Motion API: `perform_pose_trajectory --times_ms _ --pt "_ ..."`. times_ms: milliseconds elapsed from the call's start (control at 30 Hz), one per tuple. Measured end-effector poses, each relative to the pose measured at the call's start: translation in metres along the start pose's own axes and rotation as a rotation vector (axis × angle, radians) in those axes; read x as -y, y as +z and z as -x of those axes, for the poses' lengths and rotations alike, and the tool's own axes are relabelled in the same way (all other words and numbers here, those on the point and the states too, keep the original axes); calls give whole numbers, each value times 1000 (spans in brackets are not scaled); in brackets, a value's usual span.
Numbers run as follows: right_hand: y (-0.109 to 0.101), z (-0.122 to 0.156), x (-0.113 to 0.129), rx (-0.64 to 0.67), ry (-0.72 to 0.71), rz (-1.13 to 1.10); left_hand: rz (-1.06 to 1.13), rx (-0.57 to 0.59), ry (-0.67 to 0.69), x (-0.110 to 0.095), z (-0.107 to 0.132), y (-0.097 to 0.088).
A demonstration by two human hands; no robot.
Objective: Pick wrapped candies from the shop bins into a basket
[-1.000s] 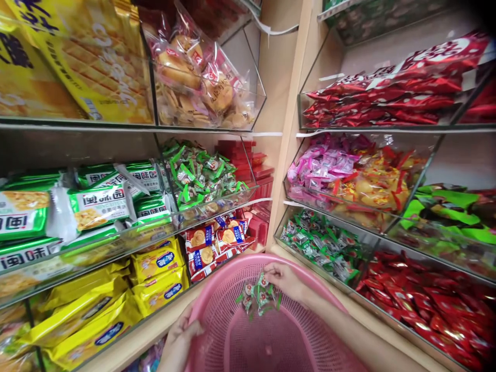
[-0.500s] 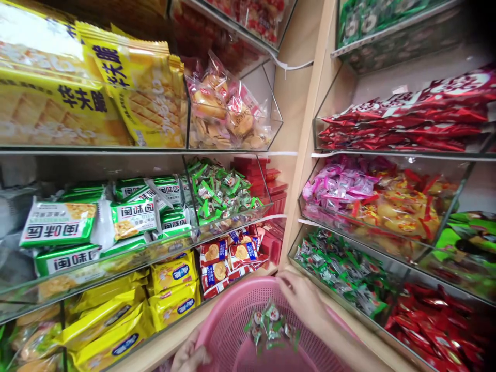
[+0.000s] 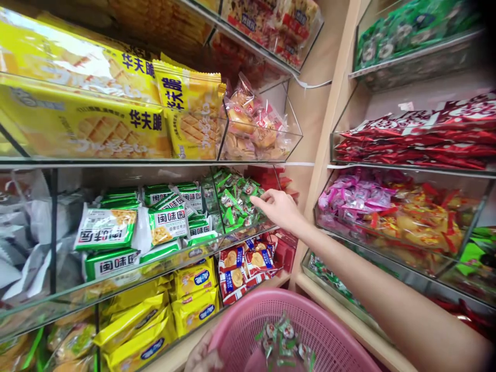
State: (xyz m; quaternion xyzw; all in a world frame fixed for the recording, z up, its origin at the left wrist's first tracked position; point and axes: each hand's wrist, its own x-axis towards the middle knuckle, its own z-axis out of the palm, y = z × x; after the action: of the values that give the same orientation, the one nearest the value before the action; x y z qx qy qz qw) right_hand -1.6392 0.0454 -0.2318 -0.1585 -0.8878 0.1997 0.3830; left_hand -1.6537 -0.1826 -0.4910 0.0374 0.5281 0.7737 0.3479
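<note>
My left hand point(image 3: 203, 356) grips the left rim of a pink plastic basket point(image 3: 236, 324) at the bottom of the view. Inside the basket lie several small candies point(image 3: 284, 338) in green and clear wrappers. My right hand point(image 3: 277, 206) reaches over the front of a clear shelf compartment filled with green-wrapped candies point(image 3: 234, 199). Its fingers are loosely bent and apart, with the fingertips at the right side of the candy pile. Nothing shows between them, and I cannot tell whether they touch a wrapper.
Left of the candies lie green-and-white biscuit packs point(image 3: 106, 227). Yellow waffle packs point(image 3: 120, 126) fill the shelf above; yellow packs point(image 3: 196, 276) and red-and-blue biscuit packs point(image 3: 248, 263) sit below. Across the corner post point(image 3: 327, 124), right-hand bins hold pink-wrapped sweets point(image 3: 352, 194) and red packets point(image 3: 418, 139).
My right hand has moved from the basket's far rim up to the green candy compartment. My left hand stays on the basket rim. The camera view has shifted leftward.
</note>
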Motion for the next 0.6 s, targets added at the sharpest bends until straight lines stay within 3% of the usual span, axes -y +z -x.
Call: perform_pose_trajectory --times_ms 200,367,600 --pt "9 -4 5 106 42 -95 -13 -31 -5 -5 5 4" --pt "12 -6 -7 95 55 -291 -14 -33 -5 -9 10 8" --pt "-18 18 -27 -53 2 -618 -138 -53 9 -12 12 14"
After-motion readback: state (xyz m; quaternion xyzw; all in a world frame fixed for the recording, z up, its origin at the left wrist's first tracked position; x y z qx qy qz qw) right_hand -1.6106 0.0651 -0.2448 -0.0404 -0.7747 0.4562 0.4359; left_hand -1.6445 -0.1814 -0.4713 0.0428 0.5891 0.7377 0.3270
